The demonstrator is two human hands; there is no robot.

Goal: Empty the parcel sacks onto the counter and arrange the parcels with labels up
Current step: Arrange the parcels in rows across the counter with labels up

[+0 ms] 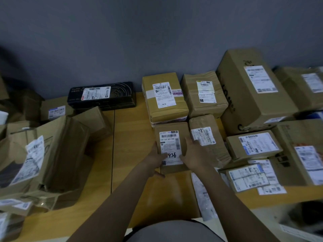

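From my seat I see a pale wooden worktop [132,137] with a seam running from its near edge to its back edge, pushed against a plain grey-blue wall [157,41]. The light is dim.

Around the middle of the worktop, my left hand [155,158] and right hand [194,154] hold a small brown parcel [172,147] between them, label up. The fingers of each hand are curled along its sides, with both thumbs on the white label beside a handwritten number. I cannot tell whether it rests on the surface or hangs just above it.

Just behind it, towards the back edge, lies a taped parcel [165,96], label up. A black box [102,96] sits against the wall at the back edge. The right end is crowded with labelled parcels touching one another, the biggest a tall carton [251,88]. At the left end an open carton [61,154] lies on its side among other brown boxes.
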